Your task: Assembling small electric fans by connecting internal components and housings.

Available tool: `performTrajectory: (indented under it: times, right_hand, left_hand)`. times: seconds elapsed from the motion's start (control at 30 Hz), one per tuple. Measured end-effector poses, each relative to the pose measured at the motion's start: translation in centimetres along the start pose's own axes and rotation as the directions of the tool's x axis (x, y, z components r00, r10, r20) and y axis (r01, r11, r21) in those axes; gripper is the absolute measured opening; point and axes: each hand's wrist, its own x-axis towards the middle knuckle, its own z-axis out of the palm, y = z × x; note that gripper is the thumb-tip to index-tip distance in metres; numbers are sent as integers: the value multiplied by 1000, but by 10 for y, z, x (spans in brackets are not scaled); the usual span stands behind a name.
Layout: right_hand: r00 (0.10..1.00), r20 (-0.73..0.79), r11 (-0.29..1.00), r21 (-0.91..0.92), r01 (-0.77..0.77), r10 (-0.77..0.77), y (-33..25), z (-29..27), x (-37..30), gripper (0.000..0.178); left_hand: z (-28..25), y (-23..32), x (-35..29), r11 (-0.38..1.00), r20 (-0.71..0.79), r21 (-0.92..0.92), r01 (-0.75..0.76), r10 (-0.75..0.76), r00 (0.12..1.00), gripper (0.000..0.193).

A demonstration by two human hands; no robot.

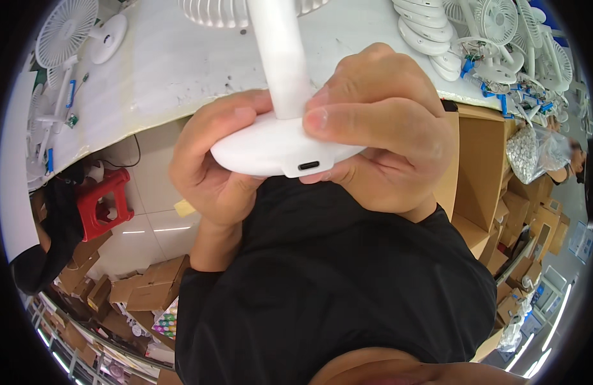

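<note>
Close in front of me is a white desk fan (280, 61), held by its round base with the stem pointing away toward the table. Part of its ribbed head shows at the top edge. A dark oval port sits in the base's near rim, facing me. My left hand (213, 154) wraps the left side of the base, thumb below and fingers above. My right hand (389, 128) grips the right side, its thumb and fingers pressed near the foot of the stem. The base's underside is hidden.
A white worktable (161, 58) spans the far side. An assembled fan (72, 32) stands at its left; stacked white bases (426, 29) and a heap of fan parts with blue pieces lie right. A red stool (107, 202), cardboard boxes (152, 282) and an open carton (479, 173) surround me.
</note>
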Motion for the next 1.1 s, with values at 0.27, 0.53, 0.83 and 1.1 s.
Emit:
performTrajectory:
  times: [0.27, 0.53, 0.83, 1.1]
  right_hand:
    - [990, -141, 999, 50, -11, 18, -6, 24, -11, 40]
    - [844, 234, 812, 240, -531, 483, -23, 18, -19, 56]
    - [702, 412, 227, 746, -626, 580, -25, 29, -40, 75]
    - [744, 258, 305, 793, -527, 616, -18, 47, -44, 75]
  left_hand:
    - [20, 1, 11, 669, -199, -726, 161, -428, 881, 46]
    - [9, -5, 35, 956, -274, -234, -175, 107, 956, 49]
    - [15, 25, 23, 922, 143, 171, -348, 326, 934, 32]
    - [18, 9, 33, 957, -299, -263, 120, -199, 933, 40]
